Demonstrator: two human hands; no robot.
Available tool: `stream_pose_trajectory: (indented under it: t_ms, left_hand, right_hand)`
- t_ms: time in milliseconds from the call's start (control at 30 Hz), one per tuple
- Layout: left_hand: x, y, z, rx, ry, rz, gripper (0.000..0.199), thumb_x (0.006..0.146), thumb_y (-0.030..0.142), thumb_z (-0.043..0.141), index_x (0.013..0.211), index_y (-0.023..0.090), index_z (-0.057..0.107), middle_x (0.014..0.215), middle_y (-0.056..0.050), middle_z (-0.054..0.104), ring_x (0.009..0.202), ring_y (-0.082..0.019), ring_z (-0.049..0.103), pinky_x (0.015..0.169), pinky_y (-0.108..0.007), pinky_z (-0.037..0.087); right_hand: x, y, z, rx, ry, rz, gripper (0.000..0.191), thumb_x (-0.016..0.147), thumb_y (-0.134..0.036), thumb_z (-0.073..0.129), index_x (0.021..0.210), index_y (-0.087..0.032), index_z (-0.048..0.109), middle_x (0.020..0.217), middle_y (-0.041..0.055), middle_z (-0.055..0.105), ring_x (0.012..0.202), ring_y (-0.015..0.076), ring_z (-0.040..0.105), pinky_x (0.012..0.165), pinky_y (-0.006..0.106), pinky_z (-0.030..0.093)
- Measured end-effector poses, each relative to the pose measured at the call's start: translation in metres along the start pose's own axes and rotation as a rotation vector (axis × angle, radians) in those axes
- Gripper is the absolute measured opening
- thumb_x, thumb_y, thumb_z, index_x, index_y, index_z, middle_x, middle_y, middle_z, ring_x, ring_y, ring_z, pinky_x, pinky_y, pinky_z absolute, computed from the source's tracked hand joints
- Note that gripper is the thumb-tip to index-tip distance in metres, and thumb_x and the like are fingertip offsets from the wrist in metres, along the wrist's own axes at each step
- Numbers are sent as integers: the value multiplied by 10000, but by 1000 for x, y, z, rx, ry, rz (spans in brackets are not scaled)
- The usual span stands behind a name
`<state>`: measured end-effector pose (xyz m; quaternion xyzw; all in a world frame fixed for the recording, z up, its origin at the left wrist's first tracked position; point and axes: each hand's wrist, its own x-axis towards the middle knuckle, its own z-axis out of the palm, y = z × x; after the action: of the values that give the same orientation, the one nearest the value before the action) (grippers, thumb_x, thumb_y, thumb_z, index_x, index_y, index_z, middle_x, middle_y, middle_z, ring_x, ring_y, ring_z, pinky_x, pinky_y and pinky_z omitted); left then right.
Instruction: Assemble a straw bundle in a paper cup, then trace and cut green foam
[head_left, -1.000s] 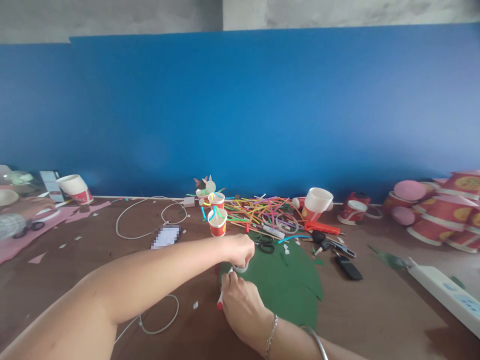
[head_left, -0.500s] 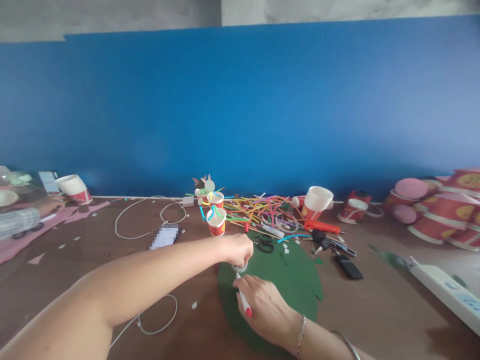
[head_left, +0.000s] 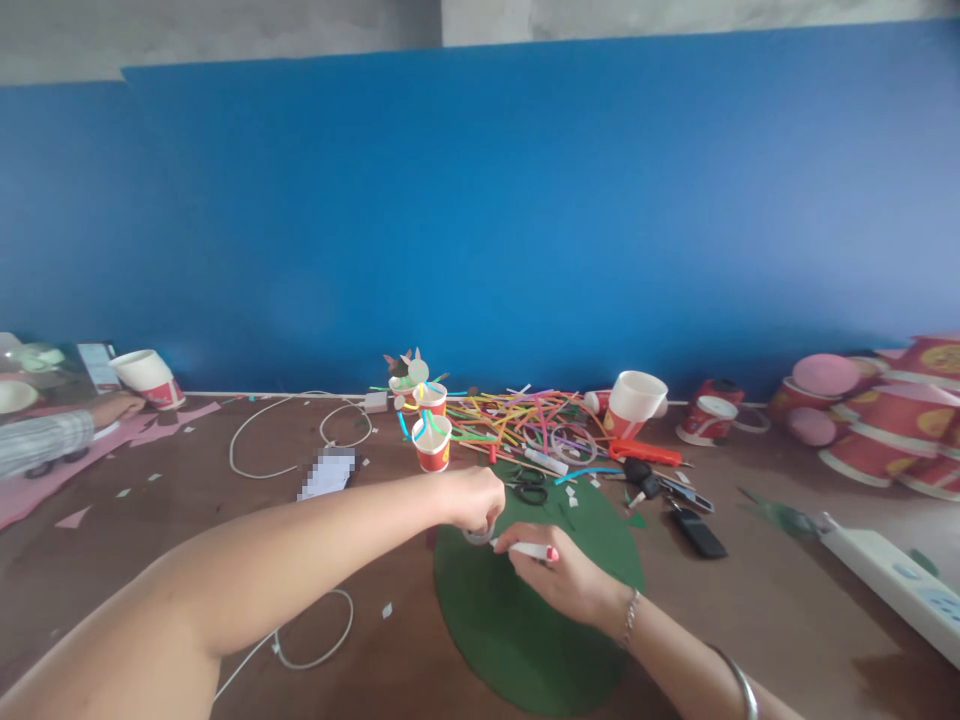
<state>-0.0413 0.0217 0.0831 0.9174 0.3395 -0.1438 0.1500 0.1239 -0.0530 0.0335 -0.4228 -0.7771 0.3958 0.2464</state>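
Observation:
A round green sheet (head_left: 540, 650) lies on the brown table. Near its upper left edge, my left hand (head_left: 474, 500) is closed on a small pale round ring (head_left: 478, 537), mostly hidden under the fingers. My right hand (head_left: 559, 575) grips a white marker with a red end (head_left: 534, 551), its tip pointing left at the ring's right side. Whether the tip touches the sheet cannot be made out. Dark-handled scissors (head_left: 530, 492) rest at the sheet's far edge, just beyond my hands.
Colourful pipe cleaners (head_left: 517, 420) are heaped behind the sheet. Left of them stand decorated paper cups (head_left: 433, 445). To the right are a large paper cup (head_left: 634, 405), an orange tool (head_left: 649, 454), keys (head_left: 641, 480) and a power strip (head_left: 892, 575). At far left is another person's sleeve (head_left: 49, 443).
My right hand has swung the marker from the ring's near side round to its right, and the marker now lies nearly level. My left hand stays in place on the ring.

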Motion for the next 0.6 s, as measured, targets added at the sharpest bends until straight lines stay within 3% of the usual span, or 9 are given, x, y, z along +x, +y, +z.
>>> stream_pose_trajectory:
  t_ms: [100,367,533,600]
  left_hand:
    - [-1,1,-1,5,7,-4,178,608,111,638,741,180,734,730,-50,722,617,-171,629,493,-226,421]
    - [-13,4,3,22,64,-12,191,664,143,588,783,196,726,712,-51,686,603,-183,596,493,-255,394]
    - [-36,5,32,-22,362,-40,146,769,221,529,771,220,675,787,-48,601,762,-194,567,640,-274,437]
    - [-43,4,45,-81,464,-57,113,742,279,597,822,218,648,841,-44,569,858,-216,541,745,-311,443]
  right_hand:
    - [4,10,-2,158,-12,54,226,803,-191,440,879,-156,650,601,-12,576,478,93,438,450,202,330]
    - [13,25,-11,545,99,150,200,804,-280,475,779,-154,628,566,5,571,619,158,572,622,265,431]
    - [13,27,-9,612,167,140,243,830,-376,500,906,-165,594,698,19,607,675,153,582,662,290,461]
    - [13,28,-6,585,168,113,293,832,-425,504,956,-170,575,743,29,609,723,163,592,679,302,471]
